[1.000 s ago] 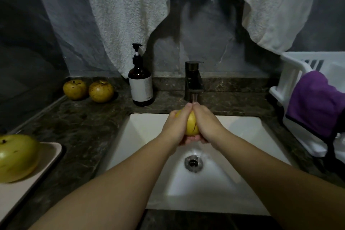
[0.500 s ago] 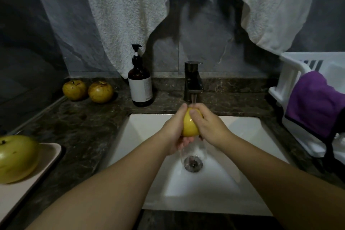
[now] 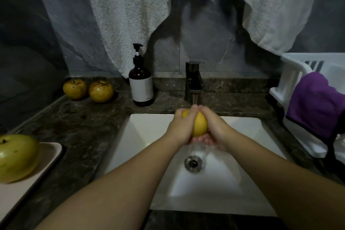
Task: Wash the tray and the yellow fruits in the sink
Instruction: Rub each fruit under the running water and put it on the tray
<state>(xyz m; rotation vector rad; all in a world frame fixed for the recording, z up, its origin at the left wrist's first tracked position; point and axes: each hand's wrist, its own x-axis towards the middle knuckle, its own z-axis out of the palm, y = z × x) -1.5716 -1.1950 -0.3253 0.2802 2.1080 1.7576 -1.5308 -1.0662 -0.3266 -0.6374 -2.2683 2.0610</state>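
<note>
Washing: left hand (image 3: 179, 129) and right hand (image 3: 214, 127) cup one yellow fruit (image 3: 200, 125) from either side, fingers curled round it, under the tap (image 3: 194, 82) so the water reaches it.
Place: above the sink (image 3: 141, 136).
Tray (image 3: 46, 157): one, on the counter at left.
Fruits: four; one held, one on the tray (image 3: 16, 157), two by the wall (image 3: 74, 88) (image 3: 101, 91).

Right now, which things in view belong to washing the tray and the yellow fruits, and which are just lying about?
Part of the job:
- yellow fruit held between left hand and right hand
- faucet, running
- sink
- tray with a fruit on it
- two fruits on the counter

Lying about:
- pump bottle
- hanging towels
- white rack
- purple cloth
</note>
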